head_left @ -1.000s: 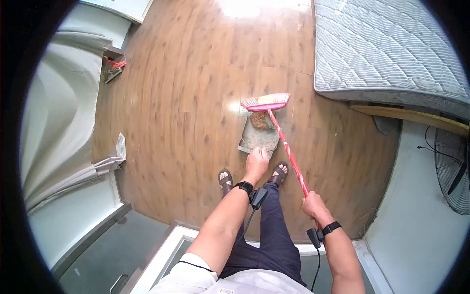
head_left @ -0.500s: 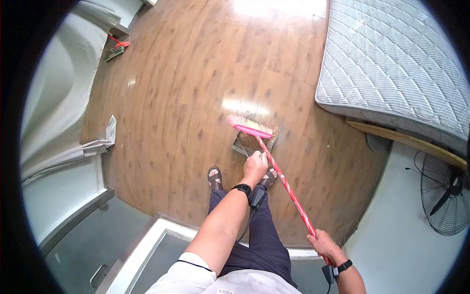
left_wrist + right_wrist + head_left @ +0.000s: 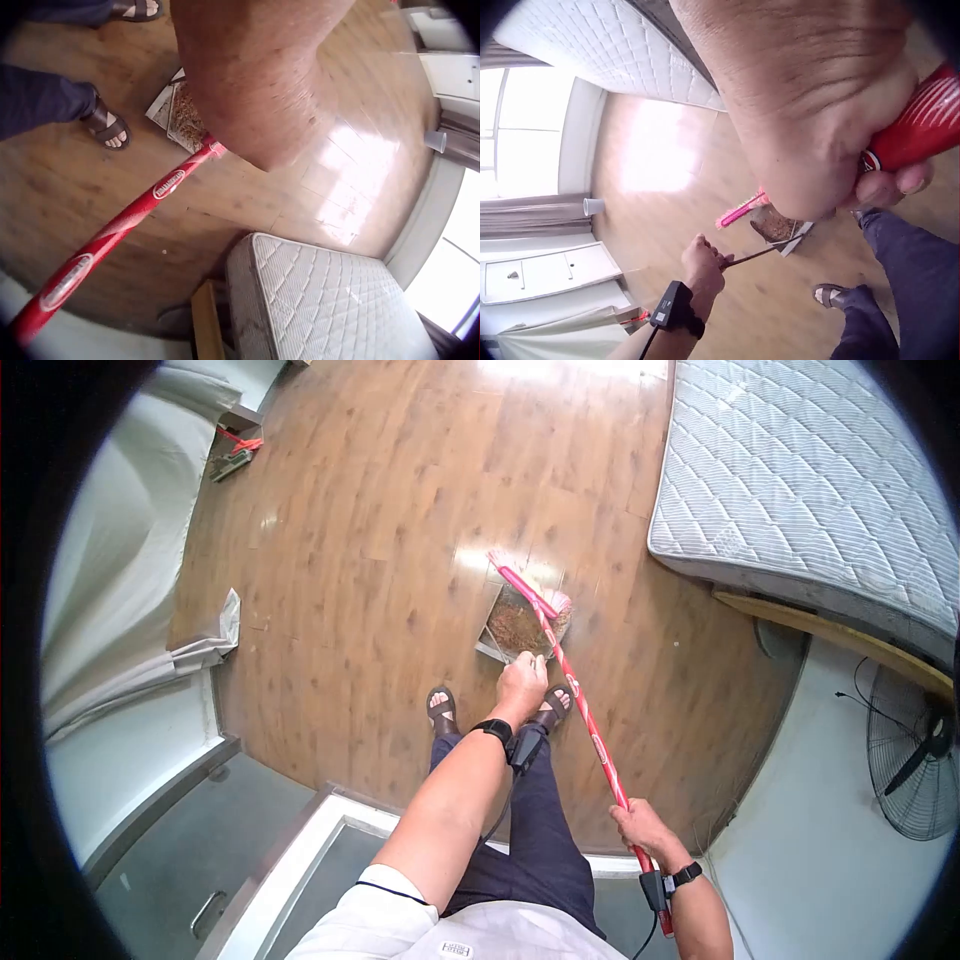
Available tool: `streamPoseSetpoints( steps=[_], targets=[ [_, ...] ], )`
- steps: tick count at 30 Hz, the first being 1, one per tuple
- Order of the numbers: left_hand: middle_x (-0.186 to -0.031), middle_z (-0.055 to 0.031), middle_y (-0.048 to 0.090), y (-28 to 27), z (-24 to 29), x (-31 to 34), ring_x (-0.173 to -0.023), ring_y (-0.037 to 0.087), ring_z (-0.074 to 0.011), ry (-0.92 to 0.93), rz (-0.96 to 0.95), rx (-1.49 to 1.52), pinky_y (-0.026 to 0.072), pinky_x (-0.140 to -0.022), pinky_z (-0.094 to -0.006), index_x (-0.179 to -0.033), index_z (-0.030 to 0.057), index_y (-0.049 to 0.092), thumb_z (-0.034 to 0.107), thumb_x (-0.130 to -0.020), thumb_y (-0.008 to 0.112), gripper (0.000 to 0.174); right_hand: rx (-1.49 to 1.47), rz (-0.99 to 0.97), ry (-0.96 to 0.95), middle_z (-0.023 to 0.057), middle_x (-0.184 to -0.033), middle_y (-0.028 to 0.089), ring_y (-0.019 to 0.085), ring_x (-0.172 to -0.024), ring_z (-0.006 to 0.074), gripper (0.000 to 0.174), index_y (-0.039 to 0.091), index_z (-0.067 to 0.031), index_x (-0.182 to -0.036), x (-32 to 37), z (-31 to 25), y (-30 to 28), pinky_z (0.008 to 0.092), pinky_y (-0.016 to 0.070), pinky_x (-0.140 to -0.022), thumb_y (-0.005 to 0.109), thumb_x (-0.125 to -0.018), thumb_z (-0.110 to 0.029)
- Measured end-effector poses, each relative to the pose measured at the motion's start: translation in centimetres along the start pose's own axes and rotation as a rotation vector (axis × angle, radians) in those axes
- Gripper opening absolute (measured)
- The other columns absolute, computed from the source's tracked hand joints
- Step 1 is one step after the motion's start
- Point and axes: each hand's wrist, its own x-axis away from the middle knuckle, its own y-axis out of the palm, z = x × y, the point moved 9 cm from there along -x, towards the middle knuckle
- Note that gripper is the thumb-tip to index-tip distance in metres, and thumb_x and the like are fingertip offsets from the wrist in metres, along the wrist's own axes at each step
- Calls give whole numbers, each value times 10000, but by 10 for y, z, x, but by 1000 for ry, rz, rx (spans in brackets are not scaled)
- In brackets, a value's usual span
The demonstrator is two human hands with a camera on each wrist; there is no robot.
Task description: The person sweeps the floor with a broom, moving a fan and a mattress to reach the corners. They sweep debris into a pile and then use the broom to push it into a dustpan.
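Observation:
My right hand (image 3: 645, 827) grips the red-and-white handle (image 3: 590, 725) of a broom near its upper end. The broom's pink head (image 3: 525, 590) is slanted over the far edge of a metal-looking dustpan (image 3: 489, 652). A heap of brown debris (image 3: 517, 630) lies in the pan. My left hand (image 3: 522, 685) holds the dustpan by a thin dark rod handle (image 3: 761, 251), which shows best in the right wrist view. In the left wrist view the hand itself covers part of the pan, and the broom head is hidden behind it.
A striped mattress (image 3: 800, 470) on a wooden base (image 3: 840, 628) stands at right, with a black fan (image 3: 910, 755) against the wall nearer me. A pale curtain (image 3: 130, 540) hangs at left. My sandalled feet (image 3: 441, 705) are just behind the dustpan on the wood floor.
The broom head has swung back over the pan, then outward to its far edge, and turned. Brown debris, earlier clumped near the front, now covers more of the pan. Both hands keep their holds.

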Motion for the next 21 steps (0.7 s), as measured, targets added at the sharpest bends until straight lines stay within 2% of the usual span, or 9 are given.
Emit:
streamPoseSetpoints(
  steps=[2,4,7,8,10,14,16,19,21],
  targets=[
    [-831,-276,647,-1,3,-1,-820,630,-459,12,5,-35,504,-720,-537,-846,40,602,336,-931,520,319,-74,-42,17,-3,-552,453,446,-406,131,281,469,-60,-758,33,-1,6,317,391,-368,535,-939,-265],
    [-836,-273,648,-2,3,-1,-822,629,-459,15,-9,-19,503,-724,-538,-855,38,604,333,-934,515,318,-4,1,13,2,-565,471,460,-415,128,278,473,-55,-768,53,6,3,316,400,-379,545,-933,-267],
    [-840,-276,646,-2,0,1,-836,626,-458,4,-35,-43,498,-734,-539,-856,29,596,322,-939,503,318,105,87,-41,149,-627,592,623,-515,238,340,539,27,-833,75,9,-2,388,481,-450,549,-924,-301],
    [-840,-276,646,0,-1,2,-836,626,-458,7,-38,-43,498,-734,-539,-856,29,596,322,-939,503,318,102,90,-39,149,-627,592,623,-515,238,340,539,27,-833,71,15,0,388,481,-450,549,-924,-301],
    [-838,-280,644,2,-1,0,-833,624,-462,44,-36,-33,497,-733,-540,-852,20,588,318,-940,498,324,277,333,-295,163,-623,600,635,-524,247,322,549,30,-813,58,7,-13,394,484,-461,542,-921,-274],
    [-834,-286,641,0,0,2,-833,623,-463,66,-51,-48,497,-736,-538,-850,15,583,315,-939,498,325,351,408,-360,123,-579,567,603,-492,231,306,529,14,-748,23,-16,-21,389,465,-441,535,-916,-241],
    [-825,-283,627,-1,-1,2,-828,603,-477,71,-14,-13,481,-700,-539,-828,6,566,291,-938,524,308,-137,0,7,66,-537,510,547,-452,188,298,496,-15,-740,3,6,9,363,433,-405,543,-919,-249],
    [-824,-280,629,0,-2,1,-818,607,-474,109,-6,-9,481,-695,-539,-837,1,568,295,-941,525,314,-203,-109,35,-16,-545,437,423,-397,110,247,428,-96,-765,31,7,23,293,387,-371,538,-932,-241],
    [-824,-280,629,1,-3,2,-816,607,-474,100,-6,-16,480,-694,-540,-828,-1,574,299,-941,528,325,-218,-108,50,-17,-549,441,424,-397,108,245,430,-93,-778,56,11,25,289,387,-369,537,-935,-246]
  ],
)
